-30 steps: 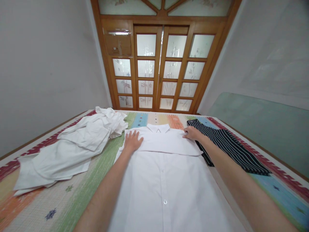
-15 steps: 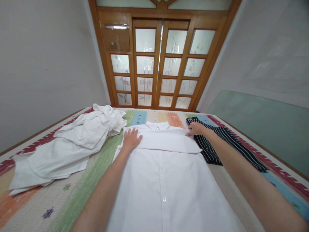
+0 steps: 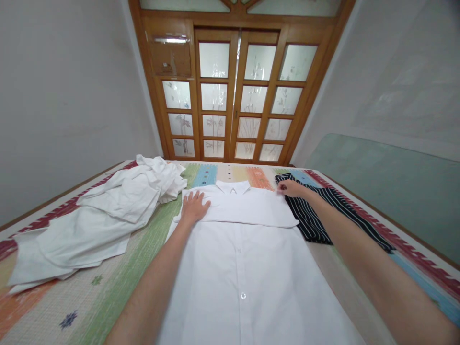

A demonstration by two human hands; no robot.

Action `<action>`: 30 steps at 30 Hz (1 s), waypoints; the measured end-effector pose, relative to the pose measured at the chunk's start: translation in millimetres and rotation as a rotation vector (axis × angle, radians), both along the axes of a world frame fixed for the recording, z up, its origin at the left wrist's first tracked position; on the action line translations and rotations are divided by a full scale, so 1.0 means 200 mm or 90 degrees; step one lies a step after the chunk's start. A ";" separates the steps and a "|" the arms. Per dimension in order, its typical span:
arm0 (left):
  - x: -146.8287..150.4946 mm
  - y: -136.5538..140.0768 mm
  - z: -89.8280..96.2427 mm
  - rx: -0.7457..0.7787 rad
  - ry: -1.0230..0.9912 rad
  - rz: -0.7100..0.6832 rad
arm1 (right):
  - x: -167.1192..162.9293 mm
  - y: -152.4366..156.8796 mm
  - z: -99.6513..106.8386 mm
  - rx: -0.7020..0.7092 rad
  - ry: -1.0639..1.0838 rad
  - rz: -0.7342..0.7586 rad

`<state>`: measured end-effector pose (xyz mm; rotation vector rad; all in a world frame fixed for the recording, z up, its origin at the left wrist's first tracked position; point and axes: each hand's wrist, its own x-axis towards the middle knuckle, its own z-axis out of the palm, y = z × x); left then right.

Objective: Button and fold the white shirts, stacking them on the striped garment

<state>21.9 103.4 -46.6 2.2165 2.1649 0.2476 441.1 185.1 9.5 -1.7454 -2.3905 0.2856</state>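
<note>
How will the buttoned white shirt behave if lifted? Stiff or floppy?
Probably floppy: the buttoned white shirt lies flat, in thin-looking cloth. The folded layer across its chest would likely swing loose, since its lower edge shows no fastening. The collar may hold shape better; its points look crisp.

A plain white button-up shirt (image 3: 280, 273) is lying flat, front side up, on a patterned cloth cover (image 3: 115, 282), its pointed collar (image 3: 223, 186) sitting at the far end. Just on the near side of the collar, a smooth folded layer (image 3: 244, 208) of white fabric is crossing the chest, its lower edge running nearly straight. From under that edge, the placket (image 3: 245, 316) is leading away from the collar, a round button (image 3: 243, 295) showing well apart from it. The body is widening away from the collar.
</note>
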 end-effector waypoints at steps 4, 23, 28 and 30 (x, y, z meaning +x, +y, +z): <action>0.00 0.00 0.00 0.005 -0.003 0.001 | 0.05 0.00 0.03 -0.033 0.117 0.013; 0.00 0.00 0.00 0.004 -0.005 0.005 | -0.03 -0.08 0.08 0.019 0.133 -0.166; 0.00 0.01 -0.02 0.018 -0.009 0.001 | -0.05 -0.04 0.05 0.077 0.009 -0.217; -0.01 0.02 -0.02 0.019 -0.010 0.002 | -0.06 -0.03 0.04 0.065 -0.068 -0.209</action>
